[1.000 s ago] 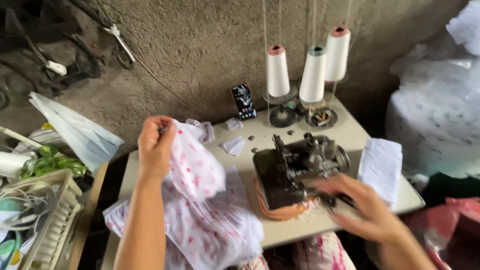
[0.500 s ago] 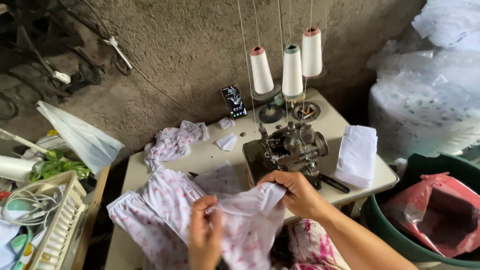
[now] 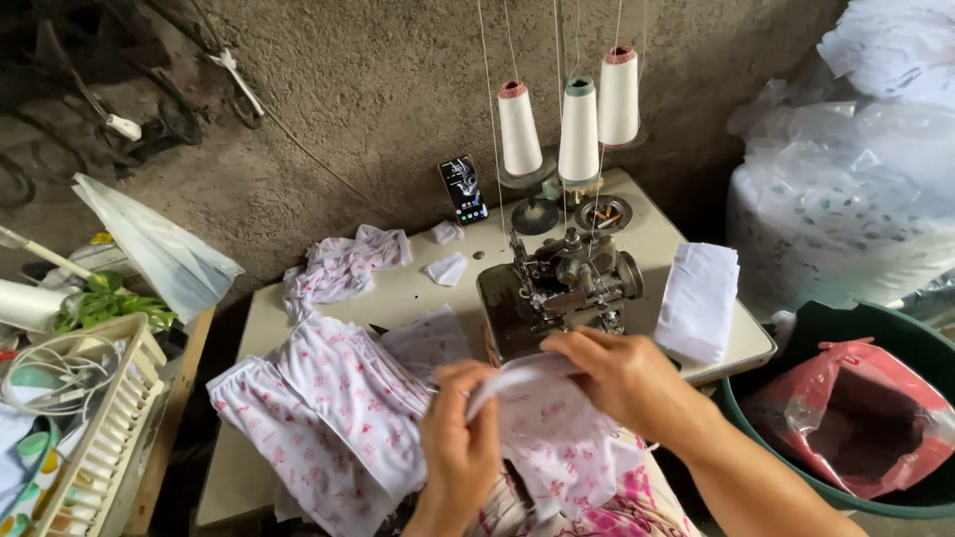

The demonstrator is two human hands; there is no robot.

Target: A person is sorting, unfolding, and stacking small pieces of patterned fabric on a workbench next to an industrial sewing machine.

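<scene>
- Left hand (image 3: 460, 447): closed in a pinch on the white folded edge of the printed garment (image 3: 537, 418), at the front of the sewing table (image 3: 418, 293).
- Right hand (image 3: 619, 376): fingers curled over the same edge, gripping it just before the overlock machine (image 3: 557, 288).
- Stack of matching printed pieces (image 3: 328, 408): left of both hands, on the table.
- Three thread cones (image 3: 577, 124): upright behind the machine.
- Folded white cloth (image 3: 699, 298): right of the machine.
</scene>
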